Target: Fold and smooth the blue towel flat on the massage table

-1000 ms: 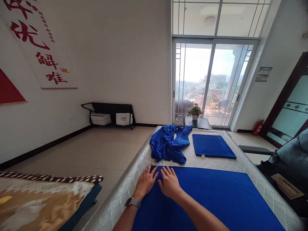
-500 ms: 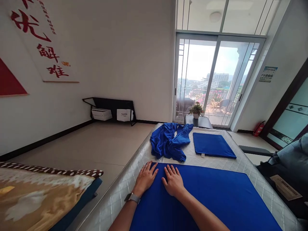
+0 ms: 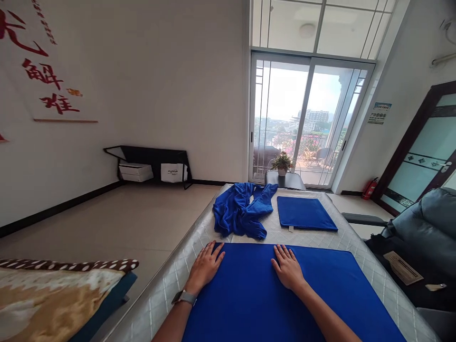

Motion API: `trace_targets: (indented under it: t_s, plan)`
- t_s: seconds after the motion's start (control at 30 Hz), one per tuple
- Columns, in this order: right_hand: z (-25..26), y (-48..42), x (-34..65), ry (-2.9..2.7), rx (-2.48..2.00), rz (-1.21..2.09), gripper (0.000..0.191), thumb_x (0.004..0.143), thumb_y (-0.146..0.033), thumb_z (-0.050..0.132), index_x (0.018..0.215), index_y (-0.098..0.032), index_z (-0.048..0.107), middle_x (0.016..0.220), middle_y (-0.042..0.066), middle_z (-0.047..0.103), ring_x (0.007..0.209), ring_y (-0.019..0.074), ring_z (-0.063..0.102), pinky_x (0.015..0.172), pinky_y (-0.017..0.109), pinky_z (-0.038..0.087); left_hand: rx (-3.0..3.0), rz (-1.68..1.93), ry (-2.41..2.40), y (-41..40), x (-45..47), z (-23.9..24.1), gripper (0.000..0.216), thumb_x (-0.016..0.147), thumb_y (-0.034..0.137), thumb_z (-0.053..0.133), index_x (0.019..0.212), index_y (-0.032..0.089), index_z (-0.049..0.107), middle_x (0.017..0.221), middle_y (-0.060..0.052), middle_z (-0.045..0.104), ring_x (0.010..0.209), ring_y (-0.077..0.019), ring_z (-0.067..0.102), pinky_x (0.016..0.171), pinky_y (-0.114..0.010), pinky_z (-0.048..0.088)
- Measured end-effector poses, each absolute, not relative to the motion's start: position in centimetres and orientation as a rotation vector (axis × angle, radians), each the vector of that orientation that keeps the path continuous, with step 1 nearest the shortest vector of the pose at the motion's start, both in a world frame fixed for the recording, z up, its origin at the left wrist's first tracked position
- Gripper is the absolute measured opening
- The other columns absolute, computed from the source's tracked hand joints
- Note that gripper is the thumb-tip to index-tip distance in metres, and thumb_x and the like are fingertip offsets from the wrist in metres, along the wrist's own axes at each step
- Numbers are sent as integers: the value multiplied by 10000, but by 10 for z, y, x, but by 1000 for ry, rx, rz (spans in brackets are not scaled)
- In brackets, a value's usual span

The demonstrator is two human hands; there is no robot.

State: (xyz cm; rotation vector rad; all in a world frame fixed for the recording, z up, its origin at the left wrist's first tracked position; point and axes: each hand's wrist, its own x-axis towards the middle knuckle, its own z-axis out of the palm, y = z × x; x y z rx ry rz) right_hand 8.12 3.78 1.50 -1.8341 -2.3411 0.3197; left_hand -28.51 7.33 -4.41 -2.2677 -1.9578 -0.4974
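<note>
resting the left hand (image 3: pixel 206 266) palm-down, with parted fingers, at the far left corner of the large blue cloth (image 3: pixel 249 294), spread flat on the quilted mattress (image 3: pixel 160 289); resting the right hand (image 3: pixel 289 268) likewise, midway along the far edge, near crumpled blue fabric (image 3: pixel 237 209).

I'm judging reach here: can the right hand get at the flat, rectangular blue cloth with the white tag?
Probably yes: the right hand lies on the larger smooth blue cloth near its far edge, with only pale quilted mattress before the tagged cloth.
</note>
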Motion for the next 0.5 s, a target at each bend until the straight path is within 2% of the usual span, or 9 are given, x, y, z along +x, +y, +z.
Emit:
trace_targets:
  t_s: [0.17,0.5]
  plan:
    - [13,34,121,-2305,-1904,295,720,1025,-615,153,1625,-225,231,1681,11,232,1568,199,131,1271,430,81,-2299,-479,-1962,75,-287,-47,528,1044,444,342,1525,267,473,1584,-89,475,1503,-273,354,1227,-486,296]
    - [-3,32,212,-2173,-2108,140,737,1011,-605,150,1620,-207,268,1675,29,257,1562,216,169,1269,431,109,-2313,-438,-1948,72,-288,-42,531,1043,433,338,1526,257,469,1594,-98,461,1495,-279,373,1223,-499,305]
